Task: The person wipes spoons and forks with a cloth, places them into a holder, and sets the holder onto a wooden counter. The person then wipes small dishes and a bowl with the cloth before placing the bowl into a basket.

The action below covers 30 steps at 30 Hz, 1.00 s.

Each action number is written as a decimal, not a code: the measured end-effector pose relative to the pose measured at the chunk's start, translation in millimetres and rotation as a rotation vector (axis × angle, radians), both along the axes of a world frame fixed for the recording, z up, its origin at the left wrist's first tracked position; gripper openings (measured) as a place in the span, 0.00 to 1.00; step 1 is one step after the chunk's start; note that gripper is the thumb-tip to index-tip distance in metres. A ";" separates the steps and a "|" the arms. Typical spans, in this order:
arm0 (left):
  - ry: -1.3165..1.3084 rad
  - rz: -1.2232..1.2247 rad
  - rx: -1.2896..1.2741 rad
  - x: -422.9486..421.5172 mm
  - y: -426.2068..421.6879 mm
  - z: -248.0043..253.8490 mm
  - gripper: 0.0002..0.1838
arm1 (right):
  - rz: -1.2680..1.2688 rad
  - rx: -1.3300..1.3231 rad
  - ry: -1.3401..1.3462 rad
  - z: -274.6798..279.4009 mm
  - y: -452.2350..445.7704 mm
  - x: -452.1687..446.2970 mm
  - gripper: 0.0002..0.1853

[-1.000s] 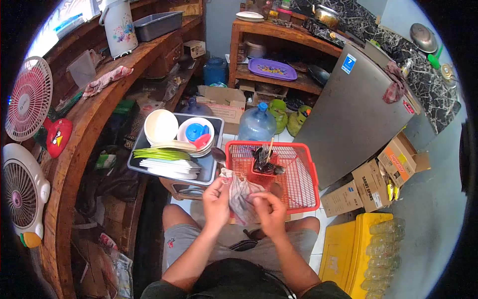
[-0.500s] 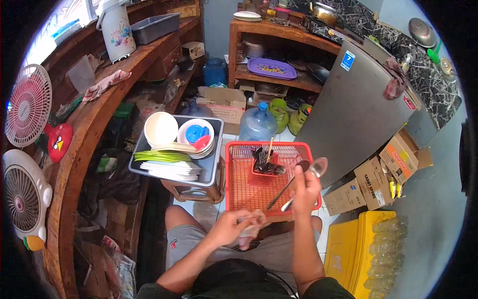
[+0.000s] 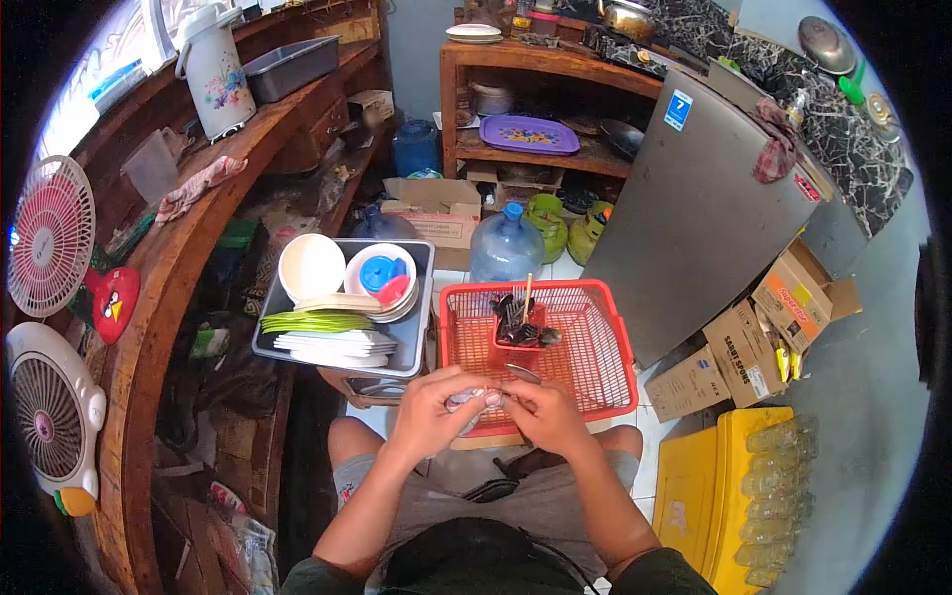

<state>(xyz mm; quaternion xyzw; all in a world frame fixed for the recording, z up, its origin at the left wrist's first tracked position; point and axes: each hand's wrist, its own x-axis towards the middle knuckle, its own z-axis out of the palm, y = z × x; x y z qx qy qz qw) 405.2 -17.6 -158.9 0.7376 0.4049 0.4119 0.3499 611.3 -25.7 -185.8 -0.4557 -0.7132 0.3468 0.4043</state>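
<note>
My left hand is closed round a bunched cloth. Close against it, my right hand pinches a spoon, whose bowl shows above the fingers; its handle is hidden by the cloth and hands. Both hands are over the near edge of a red basket. In that basket stands a small red holder with dark cutlery and a light stick upright in it. To the left, a grey tray carries bowls, green plates, white plates and a blue lid.
Behind the basket is a large water bottle. A grey fridge and cardboard boxes stand right, above a yellow crate with glass bottles. Two fans and a wooden counter are at the left.
My right hand has moved left from the basket's right side, bringing the spoon to the cloth. My left hand has risen slightly with the cloth. The view has shifted a little.
</note>
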 end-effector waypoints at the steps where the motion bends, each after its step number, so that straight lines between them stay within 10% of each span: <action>1: 0.027 0.018 -0.014 0.9 -0.6 -1.2 0.10 | 0.016 -0.006 -0.044 -0.4 0.2 1.0 0.11; 16: 0.196 0.489 0.654 13.9 71.1 -19.3 0.08 | -0.199 0.462 -0.081 30.2 105.0 64.6 0.32; 30: 0.345 0.305 0.676 41.9 101.0 -57.8 0.13 | 0.010 0.389 -0.339 -33.6 147.4 60.8 0.31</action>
